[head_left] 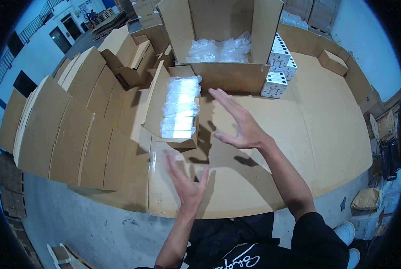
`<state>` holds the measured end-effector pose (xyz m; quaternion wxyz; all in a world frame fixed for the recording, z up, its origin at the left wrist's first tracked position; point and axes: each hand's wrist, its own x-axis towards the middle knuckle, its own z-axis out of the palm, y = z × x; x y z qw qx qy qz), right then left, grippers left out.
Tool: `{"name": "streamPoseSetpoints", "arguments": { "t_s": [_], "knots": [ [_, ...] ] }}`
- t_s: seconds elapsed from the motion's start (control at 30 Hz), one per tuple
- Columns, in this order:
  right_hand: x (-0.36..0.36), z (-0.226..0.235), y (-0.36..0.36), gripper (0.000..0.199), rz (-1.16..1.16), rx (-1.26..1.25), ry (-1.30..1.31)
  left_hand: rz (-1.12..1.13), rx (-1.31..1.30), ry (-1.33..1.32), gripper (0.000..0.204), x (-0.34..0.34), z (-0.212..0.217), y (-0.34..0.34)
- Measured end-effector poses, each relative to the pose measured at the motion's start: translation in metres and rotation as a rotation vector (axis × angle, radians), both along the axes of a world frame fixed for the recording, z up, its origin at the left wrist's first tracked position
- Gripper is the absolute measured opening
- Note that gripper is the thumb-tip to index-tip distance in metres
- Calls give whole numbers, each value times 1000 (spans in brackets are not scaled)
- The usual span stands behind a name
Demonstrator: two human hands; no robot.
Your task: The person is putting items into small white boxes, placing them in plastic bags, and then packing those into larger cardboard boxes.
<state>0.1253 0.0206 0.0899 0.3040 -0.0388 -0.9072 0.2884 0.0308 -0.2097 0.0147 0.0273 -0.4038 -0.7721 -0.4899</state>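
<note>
An open, narrow cardboard box (pixel 182 143) stands near the middle of the cardboard-covered table, its side flap (pixel 155 98) raised. Inside is a row of white items (pixel 178 126), most of them under clear bubble wrap (pixel 182 92). My left hand (pixel 185 184) hovers just in front of the box's near end, fingers apart and a little blurred. To the right of the box, my right hand (pixel 240 121) is raised over the table with thumb and fingers spread. Neither hand holds anything.
Behind stands a large open carton (pixel 227 78) with clear bubble wrap (pixel 220 49) in it. Small white printed boxes (pixel 274 85) are stacked at its right. Flattened cardboard (pixel 66 134) leans along the left. A small brown box (pixel 332 62) sits at the far right by the raised edge.
</note>
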Motion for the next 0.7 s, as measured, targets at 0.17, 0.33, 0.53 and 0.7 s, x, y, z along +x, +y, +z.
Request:
{"name": "streamPoseSetpoints", "arguments": {
  "t_s": [0.17, 0.33, 0.53, 0.7],
  "knots": [
    [37, -32, -6, 96, -177, -172, -117, 262, 228, 40, 132, -27, 14, 41],
    [62, -43, -19, 92, -223, -284, -164, 378, 223, -83, 139, -30, 18, 91],
    [77, -43, -37, 91, -257, -287, -184, 302, 506, -260, 134, -45, -2, 108],
    [88, -47, -45, 84, -256, -397, -159, 195, 493, -233, 126, -48, -7, 92]
  ]
}}
